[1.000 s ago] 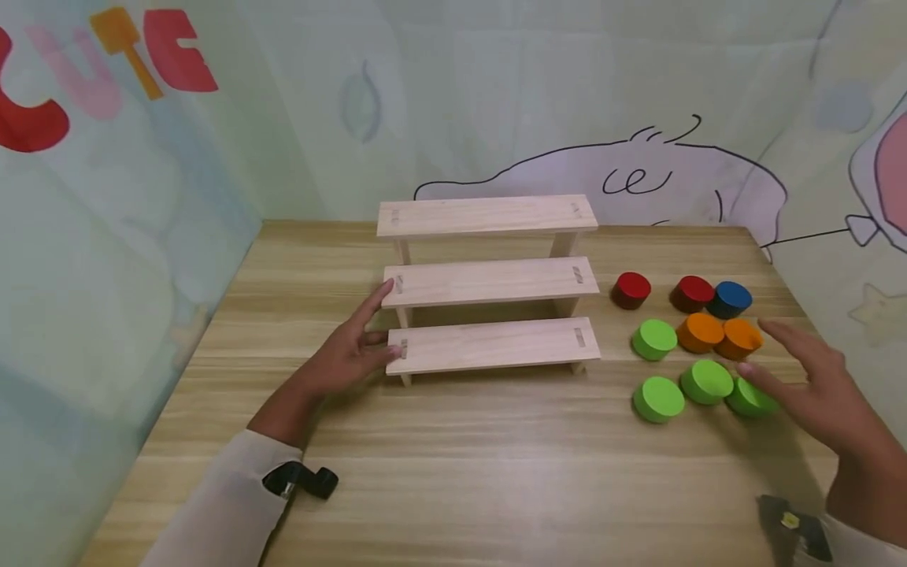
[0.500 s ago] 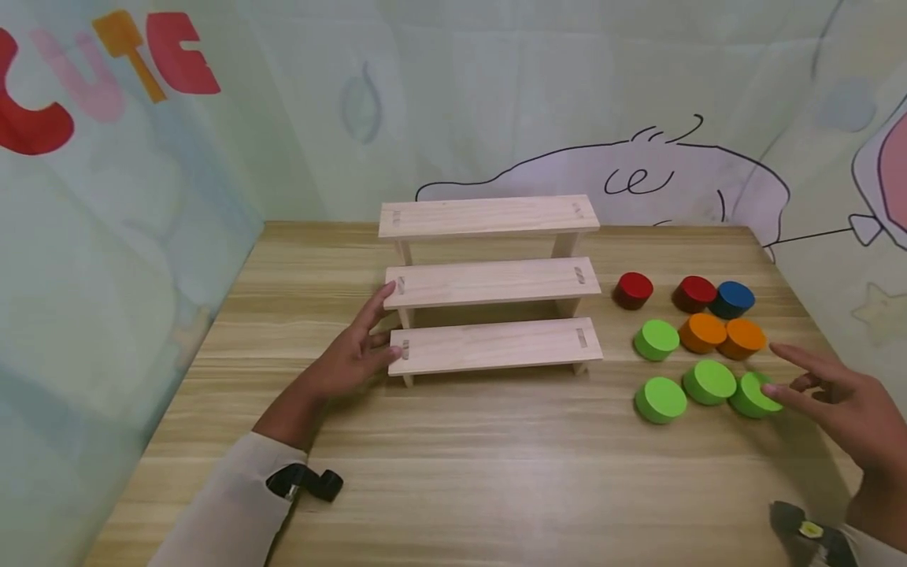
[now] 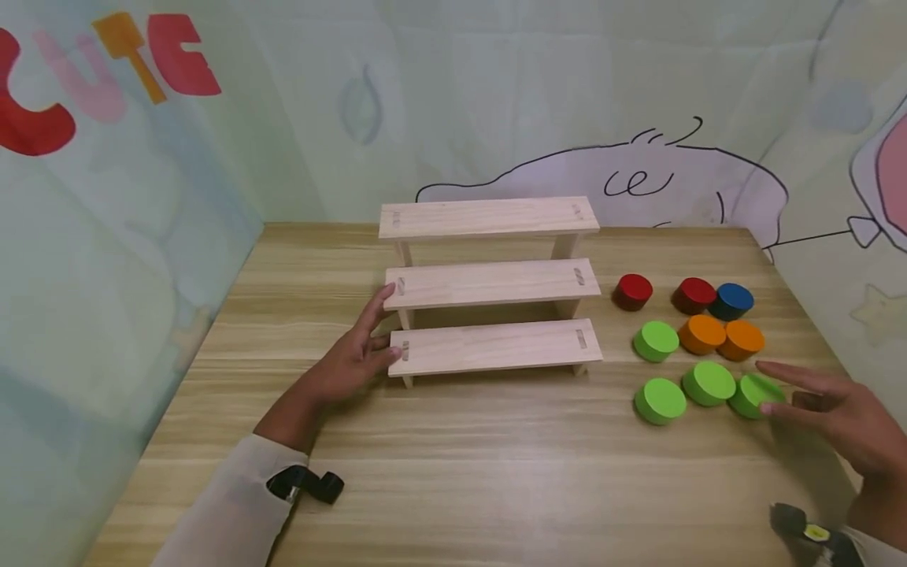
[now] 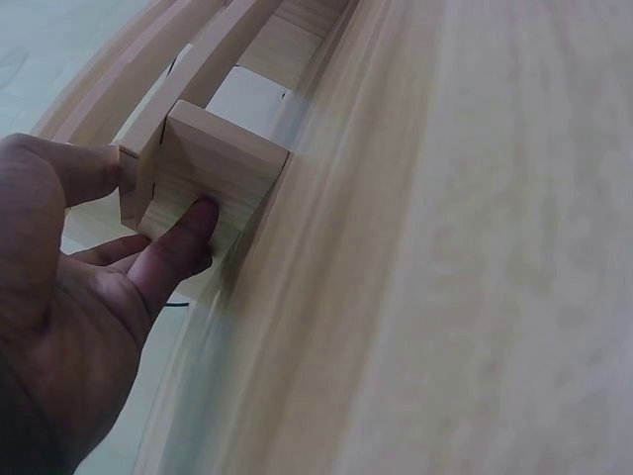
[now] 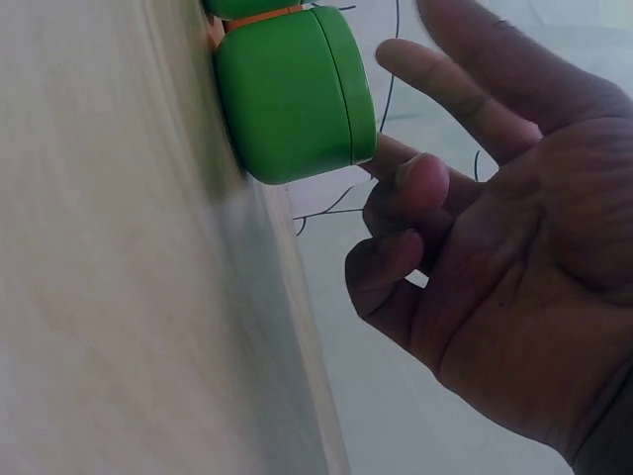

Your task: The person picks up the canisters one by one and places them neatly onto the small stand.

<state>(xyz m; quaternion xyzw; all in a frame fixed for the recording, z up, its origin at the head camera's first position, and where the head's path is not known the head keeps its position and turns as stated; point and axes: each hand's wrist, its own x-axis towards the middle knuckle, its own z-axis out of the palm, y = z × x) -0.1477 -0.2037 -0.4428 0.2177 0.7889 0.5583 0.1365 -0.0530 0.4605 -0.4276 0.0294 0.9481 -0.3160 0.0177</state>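
A three-step wooden stand (image 3: 496, 346) of pale boards sits mid-table in the head view. My left hand (image 3: 352, 362) grips its left end, with one fingertip at the middle board and another on the lowest board. In the left wrist view, the fingers of the left hand (image 4: 89, 287) curl about the end of the board and its leg (image 4: 213, 163). At the right, my right hand (image 3: 843, 413) hovers around the rightmost green round block (image 3: 753, 394), thumb and forefinger extended. The right wrist view has that green block (image 5: 292, 94) beside the right hand (image 5: 495, 237), whose other fingers are bent.
More green round blocks (image 3: 660, 401) lie right of the stand. Behind them are two orange blocks (image 3: 701, 334), two red blocks (image 3: 633, 292) and a blue block (image 3: 731, 301). A printed cloth backdrop (image 3: 482, 94) rises behind the wooden table (image 3: 496, 472).
My right hand has drawn back from over the blocks, then come lower and closer to the rightmost green block. The left hand stays on the stand, and the blocks have not moved.
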